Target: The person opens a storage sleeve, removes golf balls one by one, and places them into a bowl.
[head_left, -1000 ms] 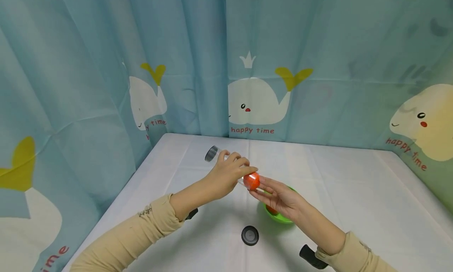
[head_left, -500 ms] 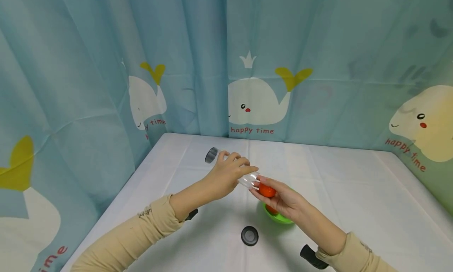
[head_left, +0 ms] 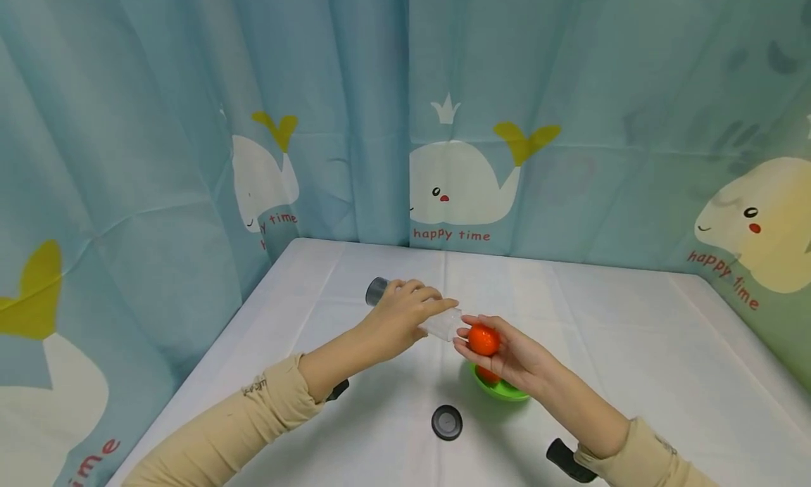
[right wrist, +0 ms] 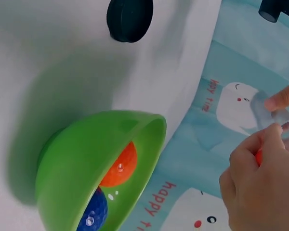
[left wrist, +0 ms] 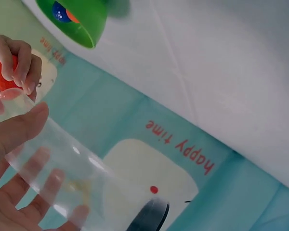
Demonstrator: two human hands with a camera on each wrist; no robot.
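Note:
My left hand (head_left: 402,319) holds a clear plastic tube (head_left: 442,324), tilted with its open end low and to the right. A dark end (head_left: 376,291) closes the tube's upper left. In the left wrist view, no ball shows in the visible part of the tube (left wrist: 82,159). My right hand (head_left: 522,360) holds a shiny orange ball (head_left: 483,340) in its curled fingers, just beside the tube's mouth. Below that hand stands a green bowl (head_left: 510,394). In the right wrist view it contains another orange ball (right wrist: 121,168) and a blue ball (right wrist: 96,211).
A round black lid (head_left: 446,422) lies on the white-covered table (head_left: 602,311), in front of the bowl. Black devices show at my right wrist (head_left: 569,461) and left wrist (head_left: 338,390). A blue whale-print curtain (head_left: 355,121) rises behind the table.
The orange ball has come from the tube's mouth into my right hand, which has moved slightly right. My left hand and the tube have shifted a little; the tube's dark end sits lower.

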